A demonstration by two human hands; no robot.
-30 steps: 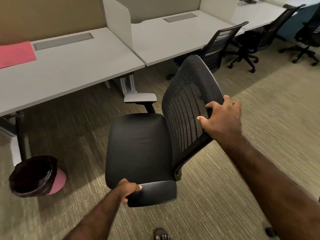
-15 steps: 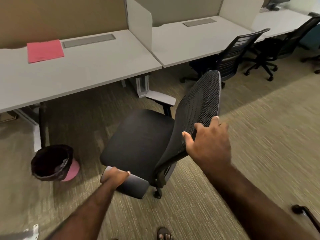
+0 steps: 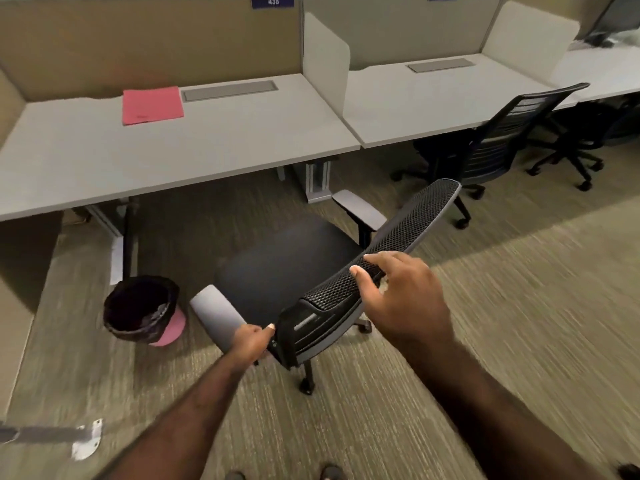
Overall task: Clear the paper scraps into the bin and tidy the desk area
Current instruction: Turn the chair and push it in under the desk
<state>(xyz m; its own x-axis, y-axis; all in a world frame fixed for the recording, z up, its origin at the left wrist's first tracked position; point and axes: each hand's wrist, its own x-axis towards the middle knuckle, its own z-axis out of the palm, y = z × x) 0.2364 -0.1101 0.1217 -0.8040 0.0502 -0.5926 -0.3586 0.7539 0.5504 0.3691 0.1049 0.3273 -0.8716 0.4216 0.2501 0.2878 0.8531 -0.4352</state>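
Observation:
A black mesh-backed office chair [image 3: 298,268] stands on the carpet in front of the grey desk [image 3: 166,150], its seat facing the desk. My left hand [image 3: 251,342] grips the chair's near grey armrest [image 3: 216,315]. My right hand [image 3: 398,299] holds the top edge of the mesh backrest [image 3: 412,230], thumb over the mesh. A pink bin with a black liner [image 3: 143,310] stands on the floor under the desk's front edge, left of the chair. A pink folder [image 3: 152,105] lies on the desk. No paper scraps show.
Beige partitions back the desks. A second desk [image 3: 433,98] stands to the right with two more black chairs [image 3: 498,143] at it. A desk leg [image 3: 124,237] stands just behind the bin. A metal bracket [image 3: 85,441] lies at bottom left. My feet show at the bottom edge.
The chair has swung and rolled toward the desk, its back turning from upright-facing to edge-on. Both hands keep their hold. The view has shifted left, bringing the pink folder and bin further in.

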